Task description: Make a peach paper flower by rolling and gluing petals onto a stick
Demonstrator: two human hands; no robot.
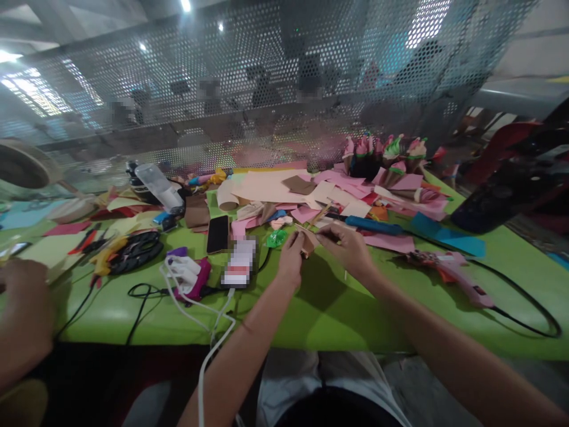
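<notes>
Between my two hands, over the green table (329,323), is a small folded piece of brown paper (310,242). My left hand (291,261) grips it from the left, thumb and fingers closed on it. From the other side my right hand (349,246) pinches at the paper's right edge; its fingertips are partly hidden. A crumpled green wrapper-like piece (276,238) lies just left of my left hand. Right behind the hands are loose pink and tan paper scraps (342,204). A blue-handled tool (373,225) lies beyond my right hand.
A pink glue gun (462,279) with a black cable lies at right. To the left are a phone on a white cable (240,264), a dark phone (217,233) and a magenta power strip (195,279). Paper ice-cream cones (391,151) stand behind. Another person's arm (26,320) enters at left.
</notes>
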